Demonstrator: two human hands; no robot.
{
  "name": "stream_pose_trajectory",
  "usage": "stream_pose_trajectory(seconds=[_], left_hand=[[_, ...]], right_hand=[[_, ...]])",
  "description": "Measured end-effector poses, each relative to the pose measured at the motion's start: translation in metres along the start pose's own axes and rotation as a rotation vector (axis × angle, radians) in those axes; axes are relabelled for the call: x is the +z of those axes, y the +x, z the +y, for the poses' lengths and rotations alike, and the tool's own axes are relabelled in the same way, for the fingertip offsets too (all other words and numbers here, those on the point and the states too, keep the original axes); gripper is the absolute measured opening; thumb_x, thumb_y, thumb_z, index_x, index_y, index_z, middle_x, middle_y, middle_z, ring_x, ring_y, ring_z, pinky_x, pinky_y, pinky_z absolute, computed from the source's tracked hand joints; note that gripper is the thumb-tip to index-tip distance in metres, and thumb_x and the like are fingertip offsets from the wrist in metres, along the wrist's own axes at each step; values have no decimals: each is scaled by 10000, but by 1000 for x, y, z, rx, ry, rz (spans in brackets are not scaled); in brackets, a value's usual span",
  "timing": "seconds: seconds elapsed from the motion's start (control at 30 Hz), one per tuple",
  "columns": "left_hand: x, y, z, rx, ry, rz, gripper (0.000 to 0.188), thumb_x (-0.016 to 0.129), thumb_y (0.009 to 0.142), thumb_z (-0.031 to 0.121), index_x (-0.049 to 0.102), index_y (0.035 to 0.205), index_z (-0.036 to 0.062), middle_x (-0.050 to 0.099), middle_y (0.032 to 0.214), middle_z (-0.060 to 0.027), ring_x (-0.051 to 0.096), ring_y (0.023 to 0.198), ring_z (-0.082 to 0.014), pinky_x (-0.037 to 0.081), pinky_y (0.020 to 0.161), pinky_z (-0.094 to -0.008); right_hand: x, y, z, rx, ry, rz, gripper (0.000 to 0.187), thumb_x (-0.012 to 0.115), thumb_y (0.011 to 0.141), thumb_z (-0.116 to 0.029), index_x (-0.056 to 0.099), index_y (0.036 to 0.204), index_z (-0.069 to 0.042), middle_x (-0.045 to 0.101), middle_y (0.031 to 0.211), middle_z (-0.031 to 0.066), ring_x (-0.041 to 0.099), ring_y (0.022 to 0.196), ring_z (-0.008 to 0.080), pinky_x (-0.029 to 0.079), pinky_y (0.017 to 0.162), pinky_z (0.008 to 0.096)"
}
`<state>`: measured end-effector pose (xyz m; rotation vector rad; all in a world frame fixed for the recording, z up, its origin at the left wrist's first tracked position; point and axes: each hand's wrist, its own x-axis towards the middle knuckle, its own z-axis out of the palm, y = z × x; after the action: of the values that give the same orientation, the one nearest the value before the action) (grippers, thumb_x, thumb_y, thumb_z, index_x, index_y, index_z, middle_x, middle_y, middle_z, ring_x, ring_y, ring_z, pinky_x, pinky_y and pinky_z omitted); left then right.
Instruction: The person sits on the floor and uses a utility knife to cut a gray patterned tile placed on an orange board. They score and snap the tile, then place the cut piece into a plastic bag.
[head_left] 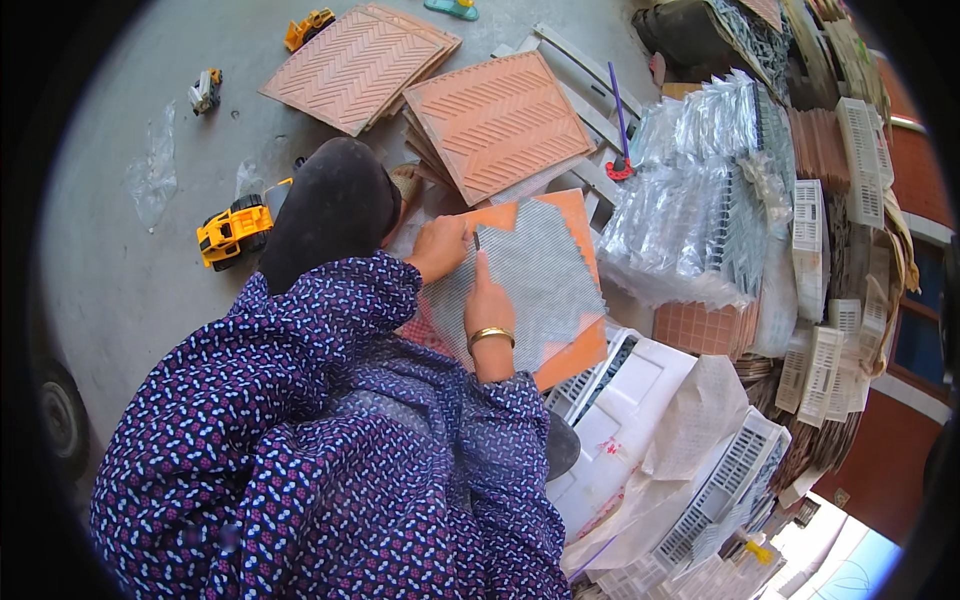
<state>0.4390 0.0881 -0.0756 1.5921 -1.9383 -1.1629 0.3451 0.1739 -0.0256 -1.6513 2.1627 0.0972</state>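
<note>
A grey-green mesh sheet [540, 270] with a zigzag edge lies over a flat orange board [580, 352] in front of me. My left hand [440, 247] is closed at the sheet's upper left edge; what its fingers hold, if anything, is hidden. Over the sheet, my right hand [488, 305], with a gold bangle on the wrist, has its index finger pointing away from me. At that fingertip shows the end of a small dark blade-like tool [476, 241]; the rest of it is covered by the hand.
Patterned orange boards [500, 125] are stacked just beyond, with more herringbone boards [352, 65] to their left. Plastic-wrapped bundles [670, 225] and white slotted crates [820, 375] crowd the right. A yellow toy truck [234, 232] stands on the floor at left; a white panel [630, 415] lies near right.
</note>
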Motion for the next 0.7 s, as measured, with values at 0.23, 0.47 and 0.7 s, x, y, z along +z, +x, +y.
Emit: stream_pose_trajectory(seconds=[0.23,0.47,0.7], left_hand=[[-2,-1,0,-13,-27,-25,56,564,685,86,589,673,38,594,700,-183,584,687,-354,459,615,-420],[0,0,-3,-5,-61,-10,60,585,681,99,584,672,40,592,681,-172,586,668,-345,460,597,-401],[-4,5,0,96,-158,-85,34,579,662,70,586,664,38,589,685,-167,583,659,-327,456,589,-383]], right_hand=[[0,-13,6,-1,42,-23,525,474,797,-106,332,1301,-149,581,696,216,567,607,363,445,544,455],[8,-28,14,-23,6,-17,541,493,787,-111,332,1301,-163,583,695,207,564,612,365,442,547,456],[7,-32,33,8,311,-36,533,488,813,-89,341,1309,-214,572,636,137,570,531,246,460,475,372]])
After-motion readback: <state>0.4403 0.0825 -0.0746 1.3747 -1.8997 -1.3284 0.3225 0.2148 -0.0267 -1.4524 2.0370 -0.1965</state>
